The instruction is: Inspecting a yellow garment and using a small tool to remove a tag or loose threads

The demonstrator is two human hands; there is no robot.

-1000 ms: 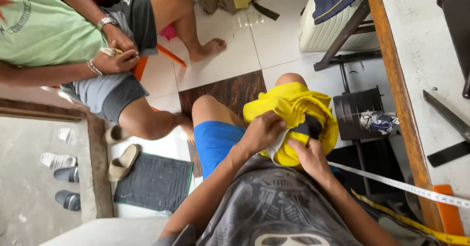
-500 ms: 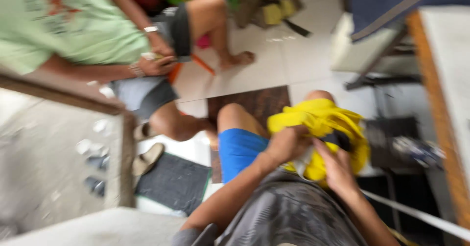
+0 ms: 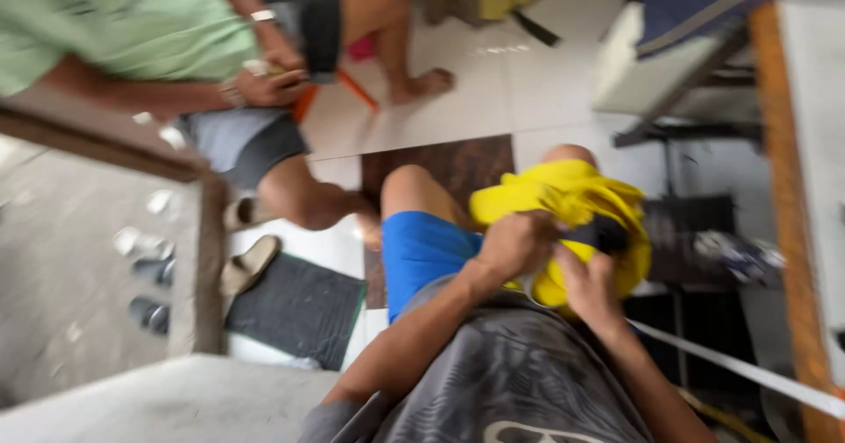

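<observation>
A bunched yellow cloth [image 3: 572, 205] with a dark patch lies on my lap, over my right knee. My left hand [image 3: 515, 245] grips its near edge, fingers closed on the fabric. My right hand [image 3: 590, 284] holds the cloth from below, close to the dark patch. I sit in blue shorts [image 3: 422, 249] and a grey printed shirt. The picture is blurred by motion.
Another person in a green shirt [image 3: 114, 29] sits at the upper left, their hands [image 3: 273, 77] together over their lap. A dark doormat [image 3: 295, 306] and sandals [image 3: 246, 267] lie on the floor at left. A wood-edged table [image 3: 792, 214] runs along the right, with a white tape [image 3: 739, 372] below it.
The view has swung and blurred. Both my hands stay on the yellow cloth on my lap, with the right hand shifted slightly lower.
</observation>
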